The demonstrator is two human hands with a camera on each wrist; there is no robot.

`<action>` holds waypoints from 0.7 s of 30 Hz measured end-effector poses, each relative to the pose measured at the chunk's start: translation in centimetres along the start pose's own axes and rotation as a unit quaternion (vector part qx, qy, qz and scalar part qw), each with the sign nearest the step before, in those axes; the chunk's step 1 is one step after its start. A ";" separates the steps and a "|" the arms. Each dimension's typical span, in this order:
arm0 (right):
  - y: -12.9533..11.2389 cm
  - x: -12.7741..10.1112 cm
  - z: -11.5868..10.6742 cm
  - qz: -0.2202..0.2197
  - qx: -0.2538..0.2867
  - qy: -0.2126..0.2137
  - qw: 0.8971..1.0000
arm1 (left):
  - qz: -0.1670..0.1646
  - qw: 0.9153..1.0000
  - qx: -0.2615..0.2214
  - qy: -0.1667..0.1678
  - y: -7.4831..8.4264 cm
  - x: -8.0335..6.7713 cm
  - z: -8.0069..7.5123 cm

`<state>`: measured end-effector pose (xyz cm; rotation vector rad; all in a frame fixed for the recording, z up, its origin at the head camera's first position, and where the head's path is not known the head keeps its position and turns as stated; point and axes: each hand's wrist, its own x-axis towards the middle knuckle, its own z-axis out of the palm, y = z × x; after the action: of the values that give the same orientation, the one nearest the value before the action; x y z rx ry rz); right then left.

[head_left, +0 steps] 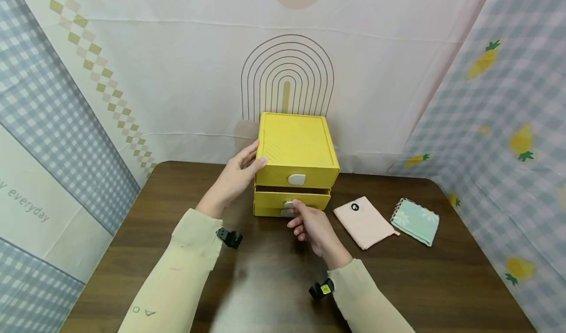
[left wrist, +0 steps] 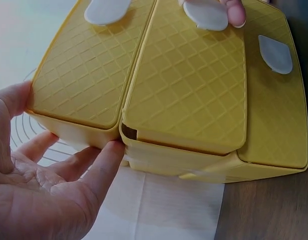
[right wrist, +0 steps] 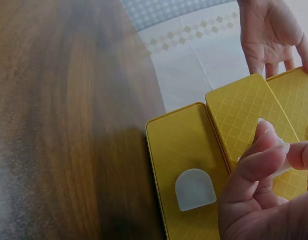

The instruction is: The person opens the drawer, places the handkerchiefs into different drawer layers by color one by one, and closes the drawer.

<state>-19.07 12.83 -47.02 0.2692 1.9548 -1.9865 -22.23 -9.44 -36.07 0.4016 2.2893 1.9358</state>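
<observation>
Your left hand point(head_left: 236, 176) rests w/ straight fingers against the left side of the yellow drawer box point(head_left: 295, 149), which stands at the back-centre of the table point(head_left: 132, 254); nothing is curled round it. Your right hand point(head_left: 309, 225) pinches the white tab point(head_left: 289, 205) of the middle drawer point(head_left: 292, 199), thumb and forefinger closed on it, drawer pulled out a little. Main risk, imo: the box looks light, so a hard tug could drag or tip the whole unit toward you, since the left hand only presses and doesn't grip. The tab is small and smooth, so the pinch may slip. Pull too far and the drawer could come right out. The pink cloth point(head_left: 364, 221) and green cloth point(head_left: 415, 221) lie well apart to the right, no snag risk.
</observation>
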 end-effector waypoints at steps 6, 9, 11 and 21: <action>0.4 -0.8 -0.1 -0.002 -0.018 -0.003 1.000 | 0.000 1.000 -0.004 -0.002 -0.3 0.1 -0.2; 0.8 -1.3 -0.2 -0.008 -0.031 -0.002 0.999 | -0.001 1.000 -0.003 -0.001 -0.5 0.2 -0.2; 1.0 -1.8 -0.3 -0.013 -0.043 0.000 0.999 | -0.001 1.000 -0.001 0.000 -0.6 0.3 -0.2; 1.7 -3.7 -0.9 -0.020 -0.107 -0.009 0.994 | 0.004 1.000 -0.001 0.004 -2.0 1.0 -0.3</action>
<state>-15.10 14.16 -47.27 0.1604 2.1556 -1.7750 -23.53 -9.72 -37.95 0.4045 2.2931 1.9479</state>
